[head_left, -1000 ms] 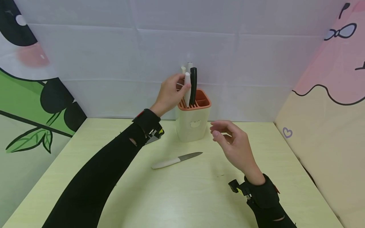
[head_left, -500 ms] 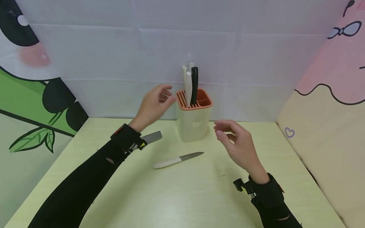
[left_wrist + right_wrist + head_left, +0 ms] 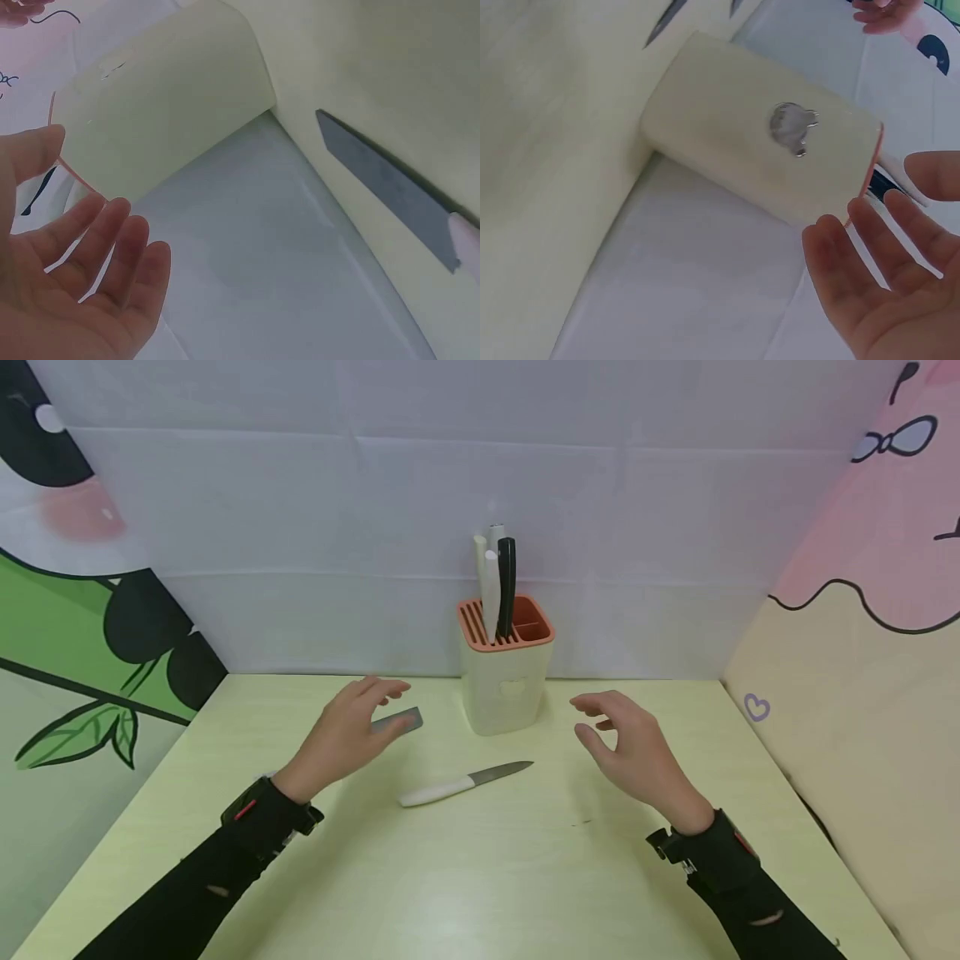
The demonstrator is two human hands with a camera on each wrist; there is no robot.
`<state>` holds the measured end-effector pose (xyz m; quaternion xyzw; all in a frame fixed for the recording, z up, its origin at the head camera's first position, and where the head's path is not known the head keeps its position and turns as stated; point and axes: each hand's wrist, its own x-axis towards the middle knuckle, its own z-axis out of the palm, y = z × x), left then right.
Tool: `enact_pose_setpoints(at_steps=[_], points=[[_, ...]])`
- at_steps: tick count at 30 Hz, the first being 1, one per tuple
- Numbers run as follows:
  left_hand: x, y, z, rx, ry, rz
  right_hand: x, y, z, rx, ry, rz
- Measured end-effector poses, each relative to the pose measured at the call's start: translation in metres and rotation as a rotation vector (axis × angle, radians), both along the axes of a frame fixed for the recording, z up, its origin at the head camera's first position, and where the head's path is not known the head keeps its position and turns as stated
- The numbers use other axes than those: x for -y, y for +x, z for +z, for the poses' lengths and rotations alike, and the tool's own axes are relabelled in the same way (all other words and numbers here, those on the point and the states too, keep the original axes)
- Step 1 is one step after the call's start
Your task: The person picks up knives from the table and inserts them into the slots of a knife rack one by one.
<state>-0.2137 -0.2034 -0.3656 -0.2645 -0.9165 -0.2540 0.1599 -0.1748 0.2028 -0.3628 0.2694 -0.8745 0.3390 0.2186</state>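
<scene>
Left hand (image 3: 342, 728) loosely spread near grey blade (image 3: 386, 187); right hand (image 3: 630, 749) likewise near knife holder (image 3: 504, 697)

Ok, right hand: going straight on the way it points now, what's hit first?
Most likely the knife holder: the right hand points towards it, with nothing standing between them in the head view. Depth is unclear, so it might pass in front.

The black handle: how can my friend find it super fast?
Find the table, then the pale, orange-topped holder near its back edge. The black handle sticks up from its top in a tight bunch. It's the only dark one; the other handles are white or cream.
</scene>
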Motion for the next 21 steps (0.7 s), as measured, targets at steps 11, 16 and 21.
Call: enact_pose_setpoints(at_steps=[11, 16, 21], points=[[0.013, 0.028, -0.043, -0.013, -0.126, 0.011, -0.026, -0.009, -0.040, -0.118, 0.283, -0.079], [0.015, 0.033, -0.055, 0.013, -0.125, 0.003, -0.035, -0.011, -0.053, -0.132, 0.319, -0.075], [0.016, 0.037, -0.063, 0.066, -0.113, 0.008, -0.039, -0.012, -0.061, -0.130, 0.329, -0.071]])
